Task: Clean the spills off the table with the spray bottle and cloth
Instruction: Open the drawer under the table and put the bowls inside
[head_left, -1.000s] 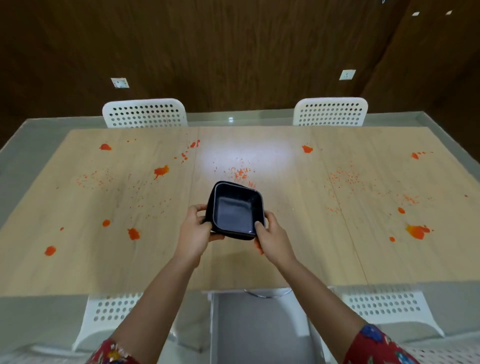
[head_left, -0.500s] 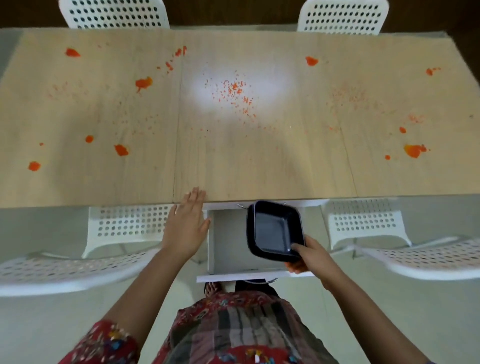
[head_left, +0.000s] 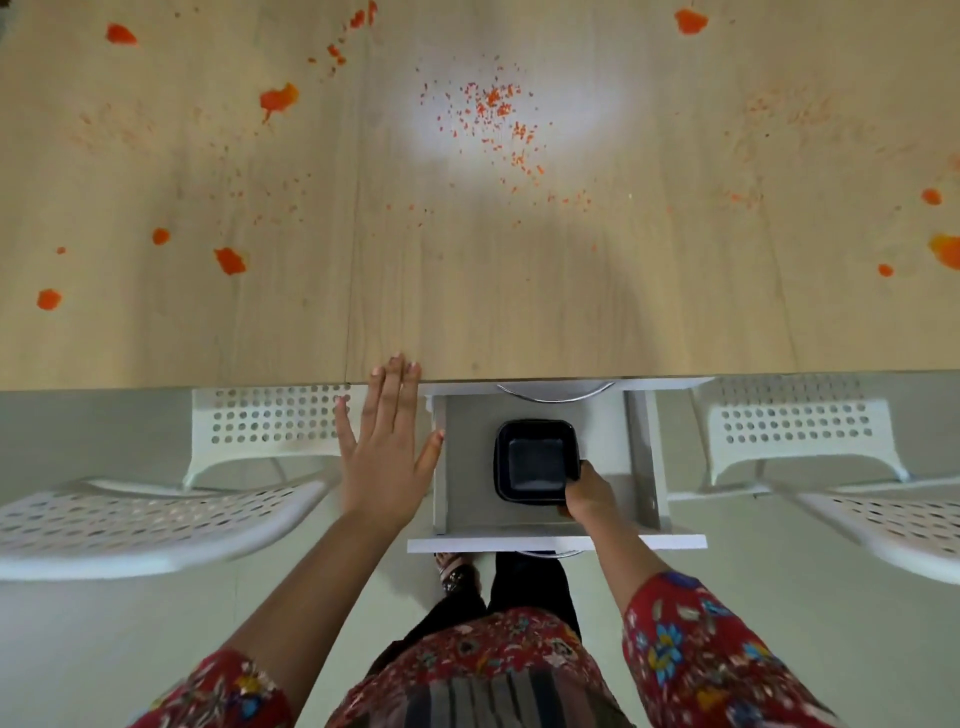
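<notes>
Gently set the black tray (head_left: 535, 460) flat in the drawer (head_left: 465, 483); right hand (head_left: 589, 496) grips its corner, left hand (head_left: 382, 462) spread, empty.

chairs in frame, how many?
2. Left chair and right chair flank the open drawer at the near edge of the table. Any beyond the frame are unseen.

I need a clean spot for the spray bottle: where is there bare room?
The near-edge strip of the table, from the left hand rightward, below the crumb scatter, looks bare. The left part is dotted with orange blobs, the right edge too. The drawer floor left of the black tray is free too.
</notes>
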